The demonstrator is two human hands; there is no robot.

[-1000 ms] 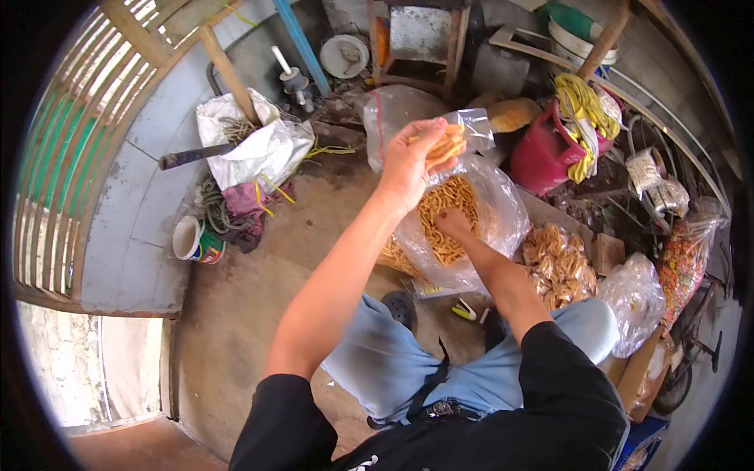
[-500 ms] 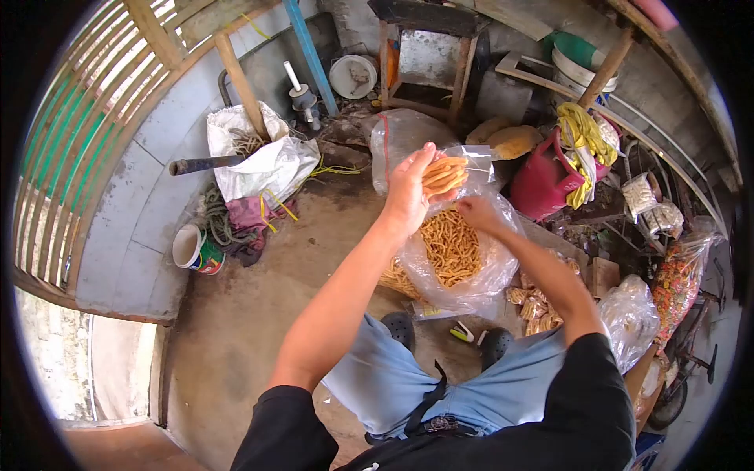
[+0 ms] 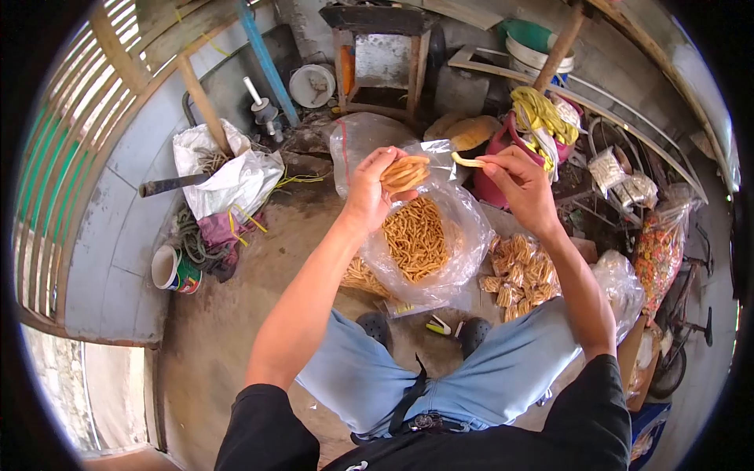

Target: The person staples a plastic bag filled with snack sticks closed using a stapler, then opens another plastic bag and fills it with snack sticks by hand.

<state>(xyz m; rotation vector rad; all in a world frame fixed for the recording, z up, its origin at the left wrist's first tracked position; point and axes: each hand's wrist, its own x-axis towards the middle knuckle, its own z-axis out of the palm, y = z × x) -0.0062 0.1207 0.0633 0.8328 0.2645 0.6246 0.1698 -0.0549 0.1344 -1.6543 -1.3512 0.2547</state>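
Observation:
My left hand (image 3: pixel 367 191) is wrapped round a small clear bag of snack sticks (image 3: pixel 405 174), its clear mouth pointing right. Between the fingertips of my right hand (image 3: pixel 525 187) is one curved snack stick (image 3: pixel 468 162), held just right of the small bag's mouth. Below both hands stands a large open plastic bag (image 3: pixel 463 263) with a heap of loose brown snack sticks (image 3: pixel 416 239) in it. Another bag of paler sticks (image 3: pixel 361 276) lies partly under its left side. A pile of small filled packets (image 3: pixel 522 275) lies on the right.
A stapler (image 3: pixel 438 324) lies on the floor between my shoes. To the left are a white sack (image 3: pixel 228 169) and a small bucket (image 3: pixel 176 269). A dark red tub (image 3: pixel 493 182) with yellow cloth stands behind my right hand. Further right are a bag of colourful snacks (image 3: pixel 660 263) and a bicycle.
My right hand has risen from the heap in the large bag, bringing up one snack stick beside the small bag. My left hand still holds the small bag. The camera view has shifted right.

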